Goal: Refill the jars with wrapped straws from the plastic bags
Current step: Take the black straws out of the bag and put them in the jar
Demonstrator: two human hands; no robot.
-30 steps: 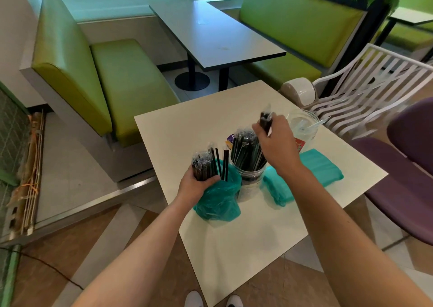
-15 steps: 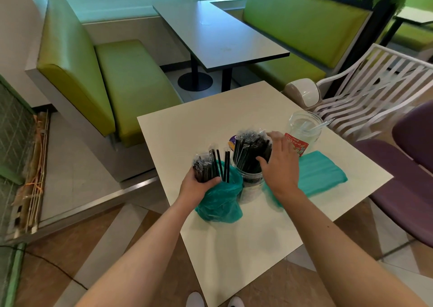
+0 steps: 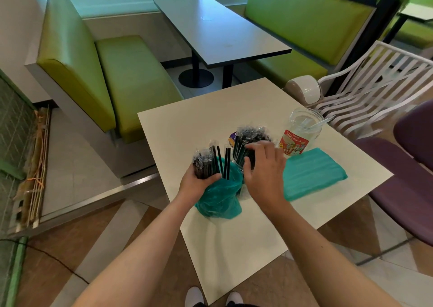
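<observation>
Wrapped straws (image 3: 206, 163) stand upright in teal bag (image 3: 218, 196), gripped by left hand (image 3: 195, 183); right hand (image 3: 263, 166), fingers loosely spread & empty, hovers just right, w/ full jar (image 3: 246, 147) behind.

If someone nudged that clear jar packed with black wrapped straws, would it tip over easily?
Possibly. The clear jar packed with black wrapped straws looks top-heavy: the straws stand well above its rim. It is probably light, being thin plastic-looking. The right hand rests against the straws, which likely steadies it for now.
</observation>
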